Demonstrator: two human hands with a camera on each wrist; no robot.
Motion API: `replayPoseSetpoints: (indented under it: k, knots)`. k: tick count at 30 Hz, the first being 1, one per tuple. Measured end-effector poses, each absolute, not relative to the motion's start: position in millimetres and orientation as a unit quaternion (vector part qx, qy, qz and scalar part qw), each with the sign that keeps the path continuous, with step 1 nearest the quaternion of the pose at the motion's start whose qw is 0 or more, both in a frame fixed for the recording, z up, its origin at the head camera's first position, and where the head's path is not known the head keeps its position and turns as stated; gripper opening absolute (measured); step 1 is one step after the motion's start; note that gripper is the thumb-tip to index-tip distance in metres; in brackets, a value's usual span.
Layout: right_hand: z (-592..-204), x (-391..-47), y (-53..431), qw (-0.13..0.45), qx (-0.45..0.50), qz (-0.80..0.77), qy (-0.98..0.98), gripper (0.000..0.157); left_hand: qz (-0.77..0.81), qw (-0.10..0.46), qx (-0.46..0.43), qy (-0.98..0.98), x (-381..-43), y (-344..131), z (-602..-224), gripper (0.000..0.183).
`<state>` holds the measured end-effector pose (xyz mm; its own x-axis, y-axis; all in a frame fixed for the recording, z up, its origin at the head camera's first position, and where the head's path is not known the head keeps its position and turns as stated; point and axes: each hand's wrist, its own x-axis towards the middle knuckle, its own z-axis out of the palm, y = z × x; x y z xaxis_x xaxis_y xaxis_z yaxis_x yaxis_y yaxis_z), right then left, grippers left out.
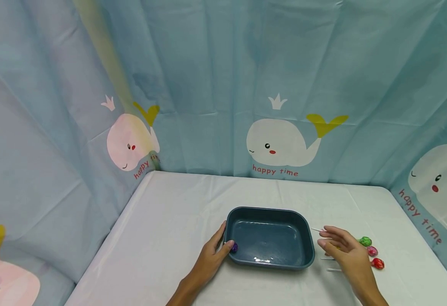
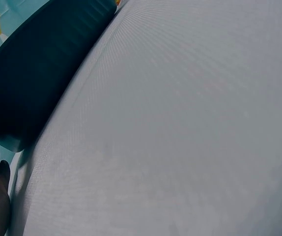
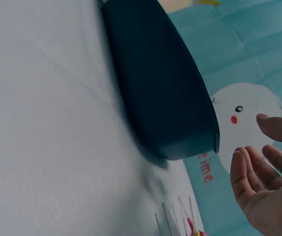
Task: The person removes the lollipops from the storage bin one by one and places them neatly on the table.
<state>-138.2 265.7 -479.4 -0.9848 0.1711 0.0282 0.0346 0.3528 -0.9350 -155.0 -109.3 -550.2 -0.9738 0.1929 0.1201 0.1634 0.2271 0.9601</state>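
A dark blue-grey rectangular basin (image 1: 269,265) sits on the white-covered table. My left hand (image 1: 209,257) grips its left side, thumb over the rim and fingers outside. By the thumb tip is a purple lollipop (image 1: 234,247); whether the thumb pins it or it lies inside the basin, I cannot tell. To the basin's right, my right hand (image 1: 343,253) hovers with loosely bent fingers; the right wrist view shows nothing in it. Around and under that hand lie lollipops: a green one (image 1: 365,241), a pink one (image 1: 372,251) and a red one (image 1: 378,263). A yellow bit shows between the fingers.
White lollipop sticks (image 1: 334,270) point left toward the basin. Behind the table and along its sides hangs a blue curtain (image 1: 208,85) printed with whales. The white tablecloth (image 1: 169,221) stretches out left of the basin.
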Motion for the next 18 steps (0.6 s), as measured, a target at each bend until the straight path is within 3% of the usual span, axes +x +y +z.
replayPoseSetpoints:
  k: [18]
  knots:
    - [-473,-142,228,0.038,-0.008,0.594,-0.804,0.053,0.615,0.014,0.113,0.78,-155,-109,-550,0.072]
